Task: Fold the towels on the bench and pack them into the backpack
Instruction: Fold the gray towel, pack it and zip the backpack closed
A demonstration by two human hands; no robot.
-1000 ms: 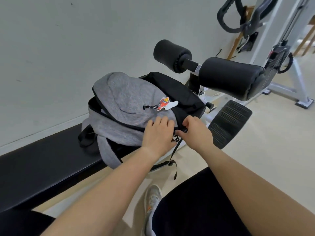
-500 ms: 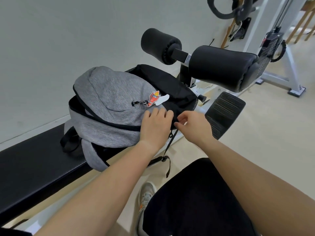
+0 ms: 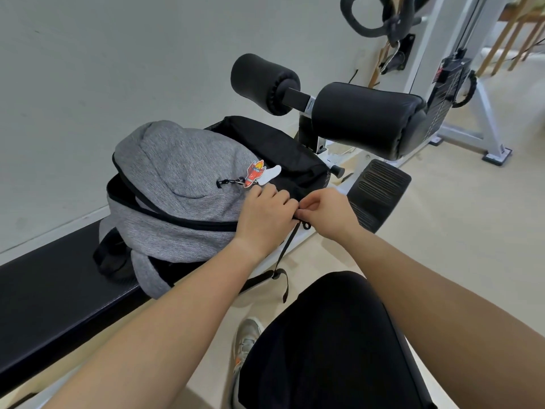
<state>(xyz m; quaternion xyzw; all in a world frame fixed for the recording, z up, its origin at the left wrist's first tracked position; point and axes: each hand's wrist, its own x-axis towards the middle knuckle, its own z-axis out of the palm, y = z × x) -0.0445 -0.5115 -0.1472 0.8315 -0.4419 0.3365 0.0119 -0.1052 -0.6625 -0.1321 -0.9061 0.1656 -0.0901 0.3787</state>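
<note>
Head view: grey-and-black backpack (image 3: 182, 172), lying flat on the bench (image 3: 44, 290) at its far-right end, just short of the foam rollers (image 3: 368, 119); a red-and-white charm (image 3: 255, 174) lies on its top panel. Left hand (image 3: 262, 219): fingers curled down onto the backpack's near edge, gripping the fabric. Right hand (image 3: 330, 214): thumb and fingertips pinched tight on the small dark zip pull (image 3: 305, 224), touching the left hand.

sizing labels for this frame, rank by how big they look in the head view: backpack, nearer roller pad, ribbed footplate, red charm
1. grey and black fabric backpack
2. nearer black padded roller
3. black ribbed footplate
4. red cartoon keyring charm
No close calls in this view.
</note>
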